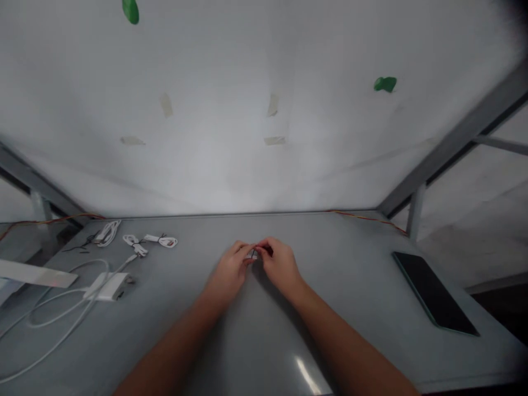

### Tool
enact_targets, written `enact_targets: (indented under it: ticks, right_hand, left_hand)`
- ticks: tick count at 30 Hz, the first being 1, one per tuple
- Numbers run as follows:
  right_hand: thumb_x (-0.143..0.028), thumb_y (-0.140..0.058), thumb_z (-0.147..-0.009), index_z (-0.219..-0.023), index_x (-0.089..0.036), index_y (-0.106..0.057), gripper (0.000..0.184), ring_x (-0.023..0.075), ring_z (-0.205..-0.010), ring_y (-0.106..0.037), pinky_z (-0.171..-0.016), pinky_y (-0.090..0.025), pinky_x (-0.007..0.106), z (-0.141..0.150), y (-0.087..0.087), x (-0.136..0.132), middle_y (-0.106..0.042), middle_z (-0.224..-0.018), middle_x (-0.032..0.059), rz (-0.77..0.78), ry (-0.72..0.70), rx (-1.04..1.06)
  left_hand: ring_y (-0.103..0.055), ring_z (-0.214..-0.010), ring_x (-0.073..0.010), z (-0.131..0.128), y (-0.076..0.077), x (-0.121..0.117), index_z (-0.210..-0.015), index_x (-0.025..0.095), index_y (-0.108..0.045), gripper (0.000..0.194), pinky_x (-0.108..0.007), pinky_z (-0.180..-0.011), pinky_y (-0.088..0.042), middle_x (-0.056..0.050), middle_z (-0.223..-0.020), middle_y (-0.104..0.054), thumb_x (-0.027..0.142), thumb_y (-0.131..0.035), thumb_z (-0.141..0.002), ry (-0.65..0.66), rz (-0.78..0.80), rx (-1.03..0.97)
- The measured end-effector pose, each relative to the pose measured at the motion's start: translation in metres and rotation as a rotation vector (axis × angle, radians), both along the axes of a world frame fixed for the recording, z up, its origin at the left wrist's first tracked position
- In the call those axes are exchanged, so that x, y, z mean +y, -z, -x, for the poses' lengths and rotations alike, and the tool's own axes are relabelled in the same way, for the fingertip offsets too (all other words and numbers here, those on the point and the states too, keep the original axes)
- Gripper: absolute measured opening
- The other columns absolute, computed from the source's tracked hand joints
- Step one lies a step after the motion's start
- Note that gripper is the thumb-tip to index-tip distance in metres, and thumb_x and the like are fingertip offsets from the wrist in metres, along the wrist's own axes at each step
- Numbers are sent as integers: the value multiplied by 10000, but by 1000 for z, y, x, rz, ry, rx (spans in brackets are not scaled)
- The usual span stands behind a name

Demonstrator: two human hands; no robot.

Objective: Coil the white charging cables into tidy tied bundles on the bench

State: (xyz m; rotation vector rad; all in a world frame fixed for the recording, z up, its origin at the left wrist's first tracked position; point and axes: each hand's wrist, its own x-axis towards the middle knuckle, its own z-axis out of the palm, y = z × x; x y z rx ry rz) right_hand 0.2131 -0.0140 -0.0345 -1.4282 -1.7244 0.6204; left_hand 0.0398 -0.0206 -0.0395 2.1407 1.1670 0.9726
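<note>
My left hand (230,268) and my right hand (279,263) meet at the middle of the grey table (338,308), fingertips pinched together. Between them is a small white cable bundle with a dark tie (253,254), mostly hidden by the fingers. Both hands are closed on it. To the far left lie three bundled white cables (108,232) (136,245) (161,240), apart from my hands.
A white charger block (108,286) with a long loose white cable (49,319) lies at the left. A dark phone (434,292) lies flat at the right. A white wall backs the table; metal frame bars stand at both sides. Thin black ties (80,247) lie near the bundles.
</note>
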Motion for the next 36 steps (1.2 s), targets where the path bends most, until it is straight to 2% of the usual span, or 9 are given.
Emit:
enact_targets:
  ticks: [3,9,13,19,23,26,29,32,36]
  right_hand:
    - [-142,-606,-947,-872,-209,-717,150,183,-757,-665,-716,-462,286,-3,-1,1,-751,-825,38,1,-9,-23]
    - [-124,-571,-959,-860,-203,-689,173,206,-835,-663,-768,-472,309,-2,-2,-1,-737,-883,77,-143,-26,-174]
    - [-117,-555,-946,-857,-201,-680,175,216,-829,-668,-764,-476,322,0,-2,-2,-739,-873,88,-125,-20,-156]
    - [-252,-665,-889,-763,-224,-658,129,163,-628,-611,-603,-466,277,-5,-5,3,-688,-696,14,162,-40,277]
    - [-402,-790,-777,-744,-205,-649,245,145,-521,-565,-486,-455,271,-12,-9,7,-659,-639,8,426,-93,653]
    - [-432,-818,-727,-761,-189,-662,291,138,-533,-582,-484,-467,266,-17,-11,9,-677,-671,19,500,-151,735]
    - [-391,-749,-792,-812,-204,-658,209,139,-531,-578,-492,-479,265,-21,-11,10,-648,-656,-12,436,-173,657]
    - [-248,-639,-869,-906,-212,-696,77,152,-619,-615,-597,-517,275,-25,-13,11,-661,-699,-11,209,-112,415]
    - [-82,-624,-872,-1014,-230,-792,265,171,-844,-670,-778,-546,307,-30,-20,7,-721,-991,51,-81,-165,52]
  left_hand:
    - [-687,-1097,-201,0,4,1,-1295,253,-671,399,-364,-990,-577,-68,-1189,-685,95,-506,-968,-20,23,-16]
    - [-691,-1076,-210,0,7,3,-1259,242,-697,361,-378,-975,-591,-73,-1165,-694,115,-533,-963,-42,-1,-34]
    - [-698,-1072,-213,0,7,3,-1258,249,-702,372,-357,-939,-606,-73,-1183,-693,112,-551,-947,-54,17,-8]
    - [-691,-1110,-216,1,8,1,-1273,263,-684,329,-390,-1017,-564,-74,-1199,-701,152,-521,-1009,-26,-44,48]
    - [-691,-1106,-212,0,4,0,-1270,257,-684,303,-389,-1025,-551,-79,-1180,-702,189,-506,-1035,27,-84,18]
    - [-695,-1054,-216,1,-2,0,-1221,247,-713,272,-373,-974,-558,-80,-1124,-710,213,-525,-1027,20,-31,-14]
    - [-693,-1010,-223,3,-6,3,-1168,253,-748,240,-361,-935,-554,-77,-1101,-725,240,-592,-986,-21,61,-41]
    - [-680,-908,-219,6,-7,8,-1132,238,-773,243,-349,-860,-551,-81,-1078,-742,254,-657,-920,-71,164,-85]
    - [-647,-735,-191,10,-7,11,-1108,183,-779,281,-321,-722,-533,-79,-971,-756,300,-699,-866,-72,378,-240]
